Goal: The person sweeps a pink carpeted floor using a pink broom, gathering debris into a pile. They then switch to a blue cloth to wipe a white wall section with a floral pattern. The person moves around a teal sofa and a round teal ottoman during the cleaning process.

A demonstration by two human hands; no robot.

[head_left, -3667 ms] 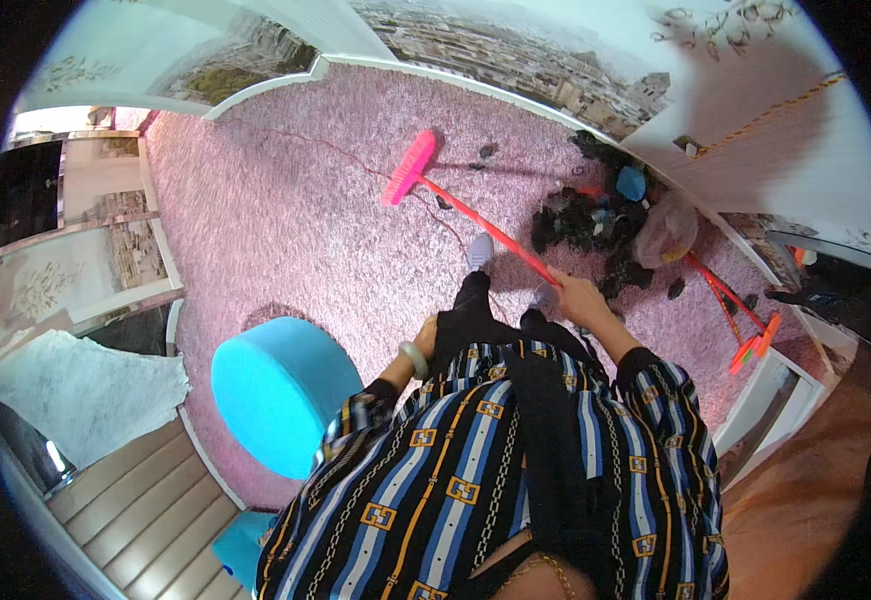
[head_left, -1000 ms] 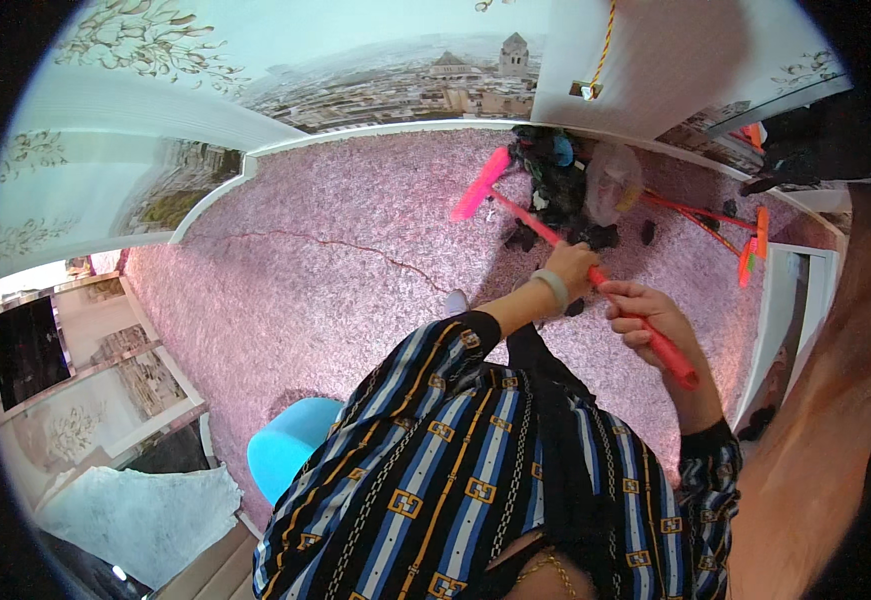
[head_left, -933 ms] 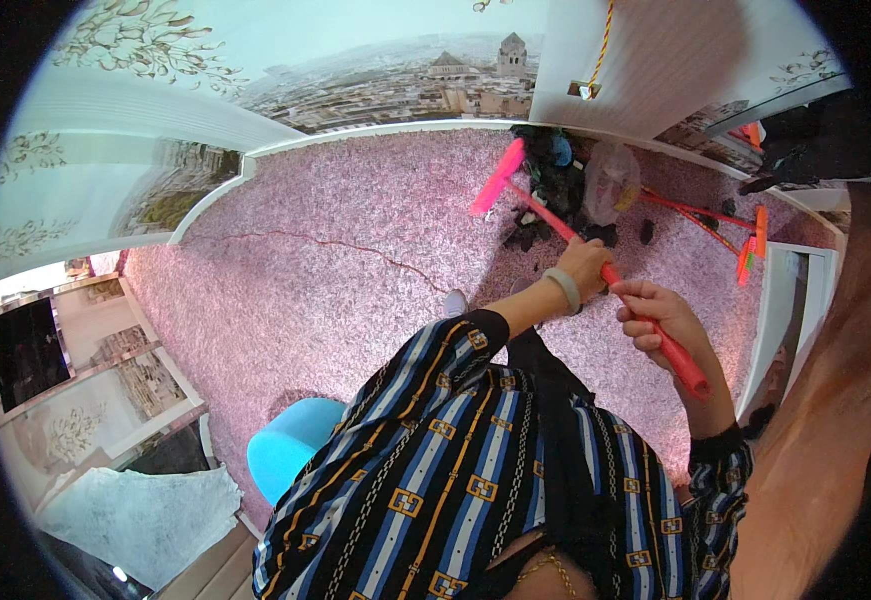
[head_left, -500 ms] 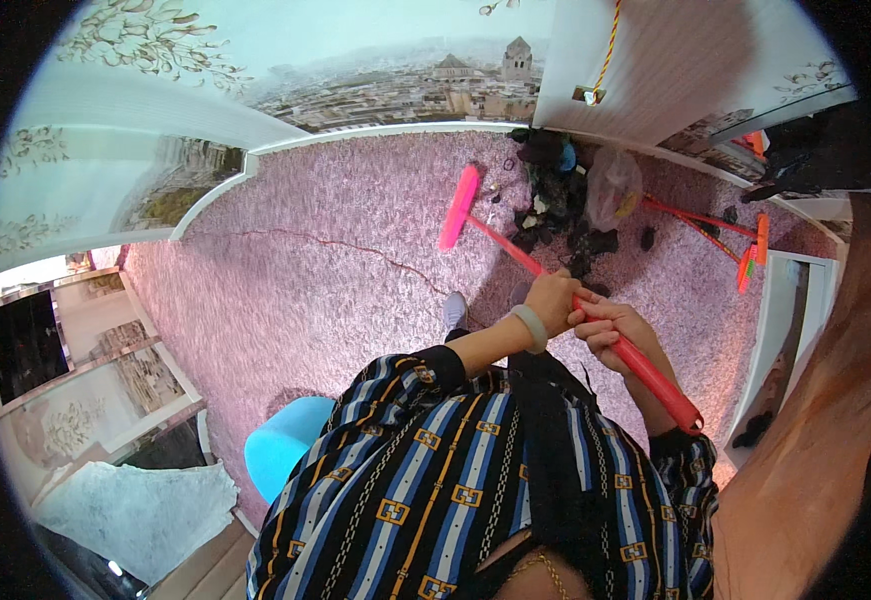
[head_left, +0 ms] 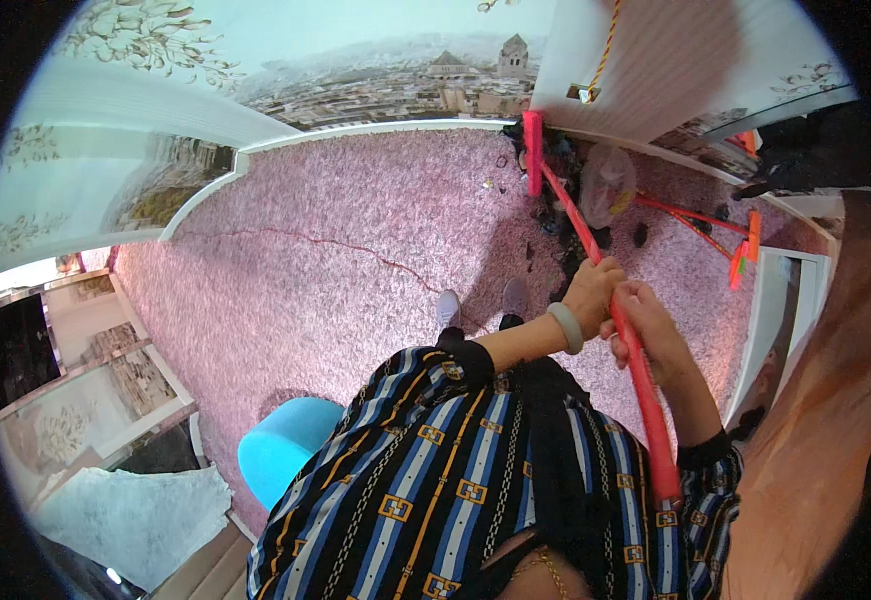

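A pink speckled floor [head_left: 355, 250] fills most of the view, bounded at twelve o'clock by a white baseboard under a wall mural [head_left: 395, 70]. At seven o'clock from the person's body sits a round blue stool [head_left: 280, 460], well apart from the work. A long red-handled broom [head_left: 595, 250] runs from five o'clock up to one o'clock, its pink head set into a pile of dark debris [head_left: 565, 200] beside the wall, likely angled so to drag the litter together. The left hand [head_left: 593, 295] is closed around the handle higher up, steering; the right hand [head_left: 650, 335] is wrapped tight lower down, seemingly for leverage. A pale bracelet [head_left: 566, 327] circles the left wrist.
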